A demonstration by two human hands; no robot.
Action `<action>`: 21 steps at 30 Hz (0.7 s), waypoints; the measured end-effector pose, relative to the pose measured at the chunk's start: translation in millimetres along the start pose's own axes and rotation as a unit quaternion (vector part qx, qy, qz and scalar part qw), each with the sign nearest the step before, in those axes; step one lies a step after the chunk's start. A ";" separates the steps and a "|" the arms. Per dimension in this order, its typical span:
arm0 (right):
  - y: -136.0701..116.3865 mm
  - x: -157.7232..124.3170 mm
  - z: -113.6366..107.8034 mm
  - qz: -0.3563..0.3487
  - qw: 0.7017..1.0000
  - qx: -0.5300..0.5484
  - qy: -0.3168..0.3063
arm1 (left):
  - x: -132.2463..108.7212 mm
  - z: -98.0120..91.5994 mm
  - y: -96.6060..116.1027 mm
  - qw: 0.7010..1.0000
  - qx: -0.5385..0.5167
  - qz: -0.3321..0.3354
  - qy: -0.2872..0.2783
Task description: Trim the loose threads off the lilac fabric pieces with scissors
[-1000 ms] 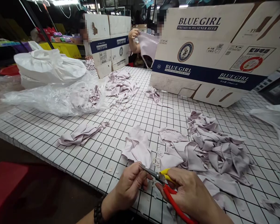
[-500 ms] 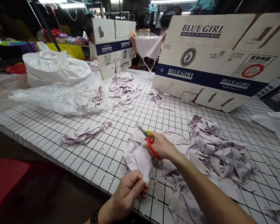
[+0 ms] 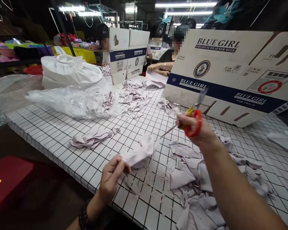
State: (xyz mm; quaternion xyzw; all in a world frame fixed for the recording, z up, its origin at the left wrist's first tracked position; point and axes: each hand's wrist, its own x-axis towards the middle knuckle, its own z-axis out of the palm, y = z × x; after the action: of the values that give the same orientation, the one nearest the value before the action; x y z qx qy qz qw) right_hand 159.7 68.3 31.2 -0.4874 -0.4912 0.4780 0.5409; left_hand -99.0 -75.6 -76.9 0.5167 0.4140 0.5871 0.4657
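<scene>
Moving apart since the earlier frame, both hands are working before the big carton (image 3: 218, 59). Nearest, the left hand (image 3: 110, 179) is pinching one end of a lilac cloth piece (image 3: 140, 152), grip closed; the cloth is stretching over the worktop (image 3: 84, 161), left of and nearer than the carton. Closer to the carton, the raised right hand (image 3: 204, 135) is grasping scissors (image 3: 198, 120), a thin strap (image 3: 168, 131) running to its fingers. Past the carton's left edge, a co-worker's hands (image 3: 156, 67) are touching another cloth (image 3: 156, 79)

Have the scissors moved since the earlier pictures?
Yes: in the right hand, the scissors have moved forward across the table, closer to the big BLUE GIRL box.
</scene>
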 end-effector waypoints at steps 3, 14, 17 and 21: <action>-18.7 -23.0 -24.8 -0.005 0.999 0.040 0.006 | 25.2 -14.2 -2.9 0.998 0.043 -0.032 0.031; 31.5 -158.9 -28.3 0.043 0.999 0.017 0.007 | -26.1 53.4 5.5 0.947 0.003 -0.289 -0.141; 43.4 -189.6 -17.7 0.038 0.999 -0.028 -0.005 | -30.4 88.1 -6.8 0.880 -0.184 -0.414 -0.145; 63.9 -219.1 -16.0 0.049 0.995 -0.075 -0.052 | -19.3 101.2 -11.1 0.890 -0.225 -0.390 -0.071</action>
State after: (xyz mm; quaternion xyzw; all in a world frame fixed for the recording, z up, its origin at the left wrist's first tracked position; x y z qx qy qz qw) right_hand 160.0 -146.5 -47.6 -0.5248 -0.5284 0.4903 0.4528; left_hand 3.4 -91.5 -79.4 0.2352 0.4053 0.3970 0.7892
